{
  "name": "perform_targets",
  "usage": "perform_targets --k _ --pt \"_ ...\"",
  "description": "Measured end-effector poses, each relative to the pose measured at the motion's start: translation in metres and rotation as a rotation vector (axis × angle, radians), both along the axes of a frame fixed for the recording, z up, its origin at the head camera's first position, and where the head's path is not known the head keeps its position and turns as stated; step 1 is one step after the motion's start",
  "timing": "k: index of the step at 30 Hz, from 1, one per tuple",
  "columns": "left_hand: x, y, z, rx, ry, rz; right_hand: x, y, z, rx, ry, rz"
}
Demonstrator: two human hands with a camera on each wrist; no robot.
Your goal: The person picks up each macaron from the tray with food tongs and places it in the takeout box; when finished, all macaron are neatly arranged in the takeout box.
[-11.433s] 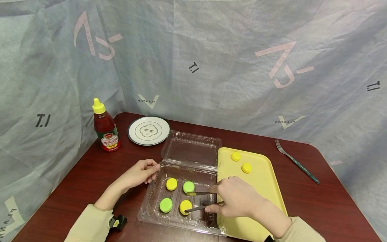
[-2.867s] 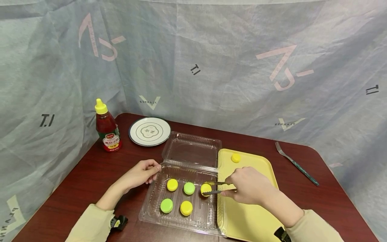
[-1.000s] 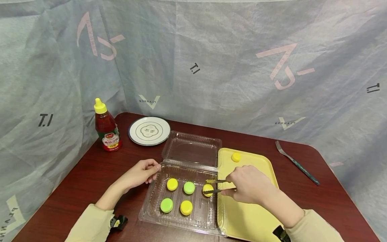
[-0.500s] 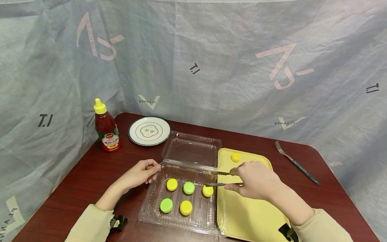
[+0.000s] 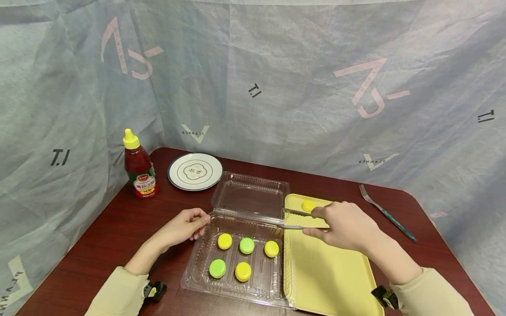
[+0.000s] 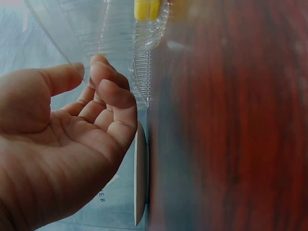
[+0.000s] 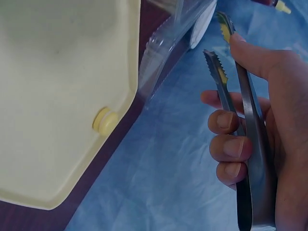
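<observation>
My left hand pinches the back left rim of an open clear plastic container; in the left wrist view the rim runs between thumb and fingers. Several macarons lie in its base, among them a yellow macaron at the right and a green macaron at the front left. My right hand grips metal tongs, their serrated tips spread with nothing between them. The tongs reach over the left part of the yellow tray. Just beyond their tips sits one yellow macaron near the tray's back edge.
A ketchup bottle stands at the back left beside a white plate. The container's lid lies folded back behind its base. Right of the tray, a fork lies on the dark red table.
A yellow macaron has gone from the tray into the container's right side. The tongs have let go of it and moved back and right over the tray. The left hand stays put.
</observation>
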State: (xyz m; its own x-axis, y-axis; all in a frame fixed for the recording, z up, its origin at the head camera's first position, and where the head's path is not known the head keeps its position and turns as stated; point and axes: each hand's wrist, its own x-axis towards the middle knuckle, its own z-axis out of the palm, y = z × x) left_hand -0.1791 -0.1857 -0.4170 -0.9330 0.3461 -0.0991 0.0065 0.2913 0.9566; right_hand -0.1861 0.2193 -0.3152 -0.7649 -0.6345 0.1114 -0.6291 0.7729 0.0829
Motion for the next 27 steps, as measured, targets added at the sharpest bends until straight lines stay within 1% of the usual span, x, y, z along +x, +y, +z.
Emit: perform_targets --k 9,13,27 --pt "0.0 0.0 -0.001 0.002 -0.005 0.0 -0.013 0.017 -0.002 -0.023 -0.04 -0.087" --pt "0.0 0.0 -0.001 0.002 -0.004 -0.001 -0.018 0.025 -0.005 -0.03 -0.043 -0.121" --pt "0.0 0.0 0.001 -0.01 -0.006 0.0 -0.035 0.051 -0.016 -0.048 -0.041 -0.164"
